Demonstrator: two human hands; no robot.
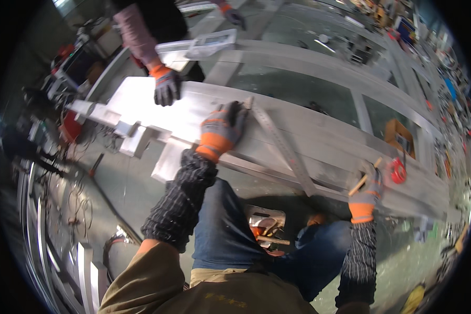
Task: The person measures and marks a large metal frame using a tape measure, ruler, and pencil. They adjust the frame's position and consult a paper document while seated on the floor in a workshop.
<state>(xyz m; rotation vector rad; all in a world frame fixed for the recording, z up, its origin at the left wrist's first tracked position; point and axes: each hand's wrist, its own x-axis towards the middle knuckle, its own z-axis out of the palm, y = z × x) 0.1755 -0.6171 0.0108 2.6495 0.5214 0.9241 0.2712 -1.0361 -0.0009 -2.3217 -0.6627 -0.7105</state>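
Observation:
Silvery metal profiles (pixel 298 125) lie side by side before me as a long flat surface. A marked steel ruler (pixel 281 141) runs slantwise across them, its lower end at the near edge. My left hand (pixel 221 131), in a grey and orange glove, is closed at the ruler's upper end, fingers pressed against it. On the right, my right hand (pixel 365 191), gloved alike and slightly blurred, grips a thin light-wood pencil (pixel 365 178) above the near edge. A red tape measure (pixel 397 171) rests on the metal just right of it.
Across the work, a co-worker's gloved hand (pixel 167 86) rests on the metal's left part. A plastic-wrapped sheet (pixel 212 43) lies on the frame behind. A cardboard box (pixel 400 137) stands far right. Below my knees is a tool container (pixel 267 225); metal tubes (pixel 86 272) stand lower left.

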